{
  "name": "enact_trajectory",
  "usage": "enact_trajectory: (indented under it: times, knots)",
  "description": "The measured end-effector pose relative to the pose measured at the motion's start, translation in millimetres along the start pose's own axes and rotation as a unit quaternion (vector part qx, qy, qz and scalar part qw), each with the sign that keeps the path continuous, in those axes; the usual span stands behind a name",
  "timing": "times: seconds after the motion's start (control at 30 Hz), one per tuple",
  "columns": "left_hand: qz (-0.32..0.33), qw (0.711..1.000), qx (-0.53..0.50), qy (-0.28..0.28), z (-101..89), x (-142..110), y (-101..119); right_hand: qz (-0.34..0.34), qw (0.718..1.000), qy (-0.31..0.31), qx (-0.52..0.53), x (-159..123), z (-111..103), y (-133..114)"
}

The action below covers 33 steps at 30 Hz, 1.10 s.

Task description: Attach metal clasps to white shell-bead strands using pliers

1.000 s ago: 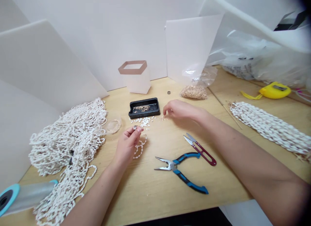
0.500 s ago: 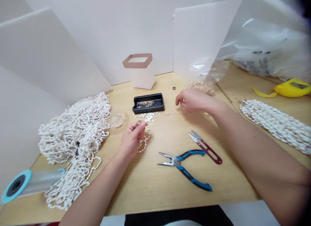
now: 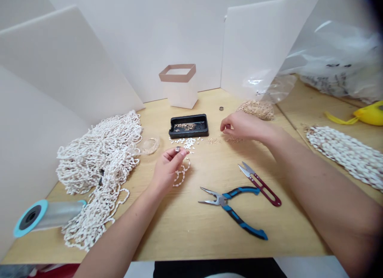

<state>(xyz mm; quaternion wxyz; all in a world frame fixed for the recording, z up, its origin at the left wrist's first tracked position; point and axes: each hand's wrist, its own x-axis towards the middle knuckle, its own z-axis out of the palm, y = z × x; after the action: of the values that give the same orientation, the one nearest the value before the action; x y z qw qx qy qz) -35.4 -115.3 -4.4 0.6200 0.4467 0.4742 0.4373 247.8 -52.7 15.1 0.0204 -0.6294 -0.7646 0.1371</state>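
Several loose beads (image 3: 188, 142) are lying just beyond the left fingers (image 3: 182, 152), which are pinching a ring (image 3: 178, 149); the right fingers (image 3: 224, 127) are curling, grip unclear, with pliers (image 3: 223, 201) near them.

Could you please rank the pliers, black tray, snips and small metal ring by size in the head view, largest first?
The pliers look largest. The black tray and snips look alike, so I won't rank them. The small metal ring is smallest.
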Motion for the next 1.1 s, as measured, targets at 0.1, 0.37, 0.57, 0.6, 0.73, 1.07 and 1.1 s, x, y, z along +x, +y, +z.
enact_trajectory:
  times: [0.1,0.37,0.57,0.6,0.73,1.07,1.1]
  knots:
    - [0.004,1.0,0.021,0.002,-0.3,-0.8,-1.1,0.003,1.0,-0.002,-0.001,0.4,0.6,-1.4]
    - [0.022,0.998,0.051,0.001,-4.3,0.9,-4.2,0.064,0.997,-0.028,-0.022,-10.4,-15.1,8.4]
    - [0.025,0.998,0.058,-0.008,-5.7,2.7,-7.9,0.073,0.996,-0.038,-0.016,-16.5,-20.2,2.8]
    - [0.023,0.998,0.059,-0.011,-5.6,2.8,-8.1,0.068,0.997,-0.042,-0.011,-15.5,-18.6,2.0]
    - [0.022,0.998,0.064,0.004,-4.5,2.5,-6.8,0.042,0.997,-0.063,0.003,-7.1,-7.3,4.8]
    - [0.016,0.998,0.06,0.011,-6.4,2.9,-6.6,0.019,0.997,-0.077,-0.008,1.2,9.0,5.0]
    - [0.01,0.998,0.064,0.014,-6.1,2.5,-6.1,0.018,0.997,-0.079,-0.009,1.1,9.0,4.2]
